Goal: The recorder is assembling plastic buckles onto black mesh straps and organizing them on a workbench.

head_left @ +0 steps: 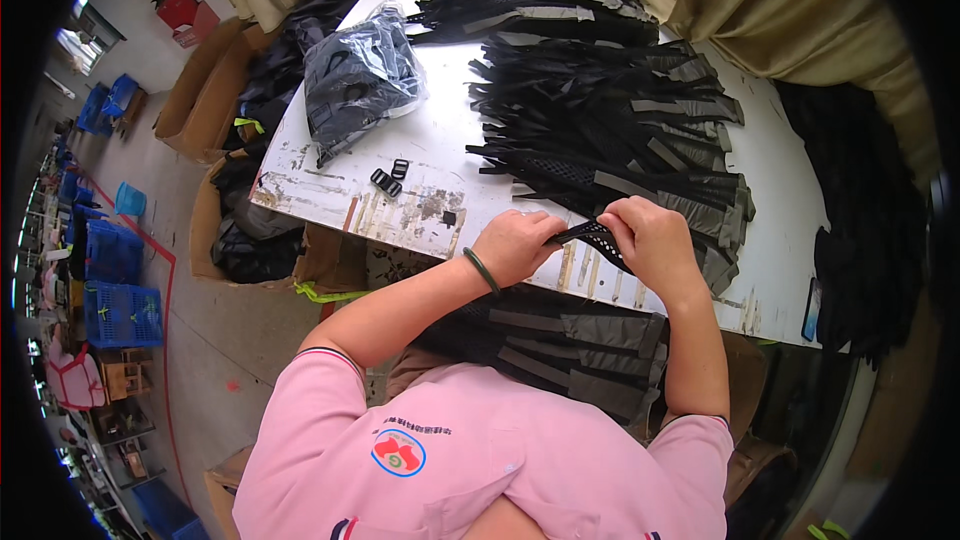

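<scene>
Status: one black mesh strip (597,232) in work, stretched between the hands above the near edge of the tabletop (330,195). Left hand (515,246) pinches one end; right hand (652,242) grips the other, thumb against fingers.

Progress (judgement): a single piece under handling; the bulk lies in piles. No buckle visible on the held strip, so fitting appears not done there. Whether the piled strips are finished or waiting: cannot tell.

Count:
- Hands: 2, both occupied.
- Held strip: 1.
- Strip piles beyond the hands: about 2, a far pile (540,2) and a nearer, larger pile (605,105); individual strips overlap, not countable.
- Strip bundle (560,342) below the hands, toward the body: 1.
- Loose black buckles (385,182), left of and beyond the left hand: at least 2.
- Clear bag of black parts (362,75), farther out on that side: 1; contents uncountable.
</scene>
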Demonstrator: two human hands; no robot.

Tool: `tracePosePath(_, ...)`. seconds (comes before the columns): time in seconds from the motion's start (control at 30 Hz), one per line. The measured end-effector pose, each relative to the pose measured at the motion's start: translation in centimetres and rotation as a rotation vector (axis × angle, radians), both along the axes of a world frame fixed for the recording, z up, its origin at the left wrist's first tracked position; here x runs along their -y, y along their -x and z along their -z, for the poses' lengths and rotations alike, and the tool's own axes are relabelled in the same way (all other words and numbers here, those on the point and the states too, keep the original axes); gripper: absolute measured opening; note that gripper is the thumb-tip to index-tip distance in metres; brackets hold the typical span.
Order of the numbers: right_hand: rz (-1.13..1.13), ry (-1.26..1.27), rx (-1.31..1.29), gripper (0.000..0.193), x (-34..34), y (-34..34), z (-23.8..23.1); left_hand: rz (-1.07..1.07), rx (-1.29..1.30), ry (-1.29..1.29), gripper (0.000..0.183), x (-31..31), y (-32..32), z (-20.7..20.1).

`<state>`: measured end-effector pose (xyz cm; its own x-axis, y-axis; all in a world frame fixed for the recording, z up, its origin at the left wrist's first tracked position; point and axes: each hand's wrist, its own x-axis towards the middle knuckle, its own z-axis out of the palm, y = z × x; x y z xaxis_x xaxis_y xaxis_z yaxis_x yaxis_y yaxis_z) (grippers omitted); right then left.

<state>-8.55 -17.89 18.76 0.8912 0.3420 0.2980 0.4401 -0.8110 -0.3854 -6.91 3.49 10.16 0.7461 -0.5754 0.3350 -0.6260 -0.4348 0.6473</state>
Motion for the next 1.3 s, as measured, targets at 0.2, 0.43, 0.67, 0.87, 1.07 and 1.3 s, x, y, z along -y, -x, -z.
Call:
tracePosePath(0.2,0.031,0.094,-0.265,0.016,4.2,1.0,1.3,0.157,-0.43,-0.176,0.019,-4.8,-0.4,-0.2)
tracePosePath(0.43,0.12,0.313,-0.29,0.014,7.6,1.0,8.0,-0.083,-1.016,-0.117,0.016,-11.7,-2.3,2.5)
tracePosePath(0.67,-0.131,-0.328,-0.081,0.031,-6.2,0.1,9.3,-0.125,-1.097,-0.001,0.011,-11.5,-2.1,3.5)
tracePosePath(0.87,-0.113,-0.492,-0.61,0.021,-13.4,-2.0,14.1,-0.106,-0.79,-0.075,0.025,-13.8,-5.0,2.0)
tracePosePath(1.07,-0.119,-0.559,-0.623,0.018,-14.5,-2.7,13.9,-0.634,-0.089,-0.596,0.04,-18.1,-8.4,3.8)
tracePosePath(1.3,0.0,-0.687,-0.809,0.018,-13.3,-3.8,14.5,-0.528,0.215,-0.555,0.014,-16.0,-8.9,5.0)
